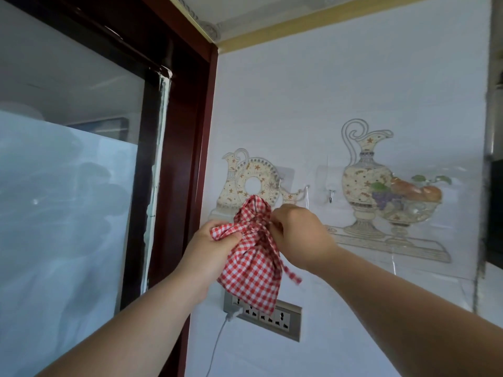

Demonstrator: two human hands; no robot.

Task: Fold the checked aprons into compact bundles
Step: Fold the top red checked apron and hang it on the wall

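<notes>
The left hand (215, 240) gripped a bunched end of the red-and-white checked apron (250, 270), fingers curled round the cloth. The right hand (299, 232) seemed to pinch the fabric at the bundle's knotted neck, though its fingertips were mostly hidden. The apron hung between both hands, held up in the air near the far tiled wall, one strap (291, 274) dangling on its right. Just below it sat a grey socket panel (283, 319) with a white plug (231, 315). Further right were a metal hook (330, 195) and a jug decal (359, 180); a dark red door frame (187, 159) stood on the left.
</notes>
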